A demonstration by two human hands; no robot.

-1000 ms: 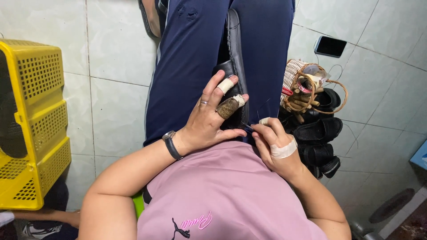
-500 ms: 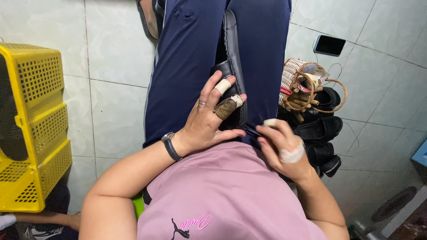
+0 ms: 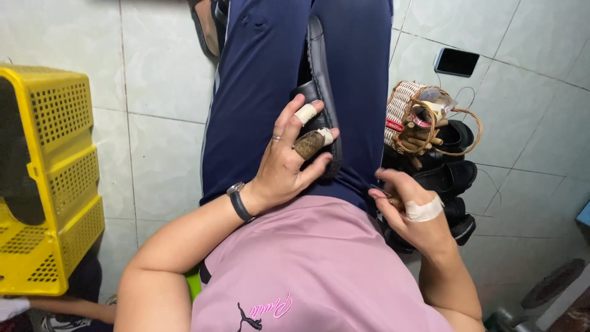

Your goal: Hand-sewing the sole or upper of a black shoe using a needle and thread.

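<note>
Left hand [image 3: 289,163]: half open, fingers spread and curved over a black shoe [image 3: 321,92] lying sole-edge up on the lap; thumb presses its near end; two fingers taped, one capped in brown.
Right hand [image 3: 410,212]: closed in a pinch on something small and thin at the shoe's near end; what it is cannot be told. One white tape band around a finger.
Floor [image 3: 160,147]: pale square tiles.
Legs [image 3: 270,80]: two, in navy trousers, stretched forward, the shoe between them.
Crate [image 3: 46,178]: one, yellow perforated plastic, well to the left.
Shirt [image 3: 307,270]: pink, at the bottom.
Shoe: one in hand, black leather, long, with a stitched seam along the sole edge.
Other shoes [image 3: 452,178]: black, stacked on the floor just right of the legs; at least three, exact count unclear.
Basket [image 3: 415,117]: one, small, woven, atop the stack.
Phone [image 3: 456,62]: one, dark, on the floor beyond the basket.
Watch [image 3: 238,200]: one, black, on the left wrist.
</note>
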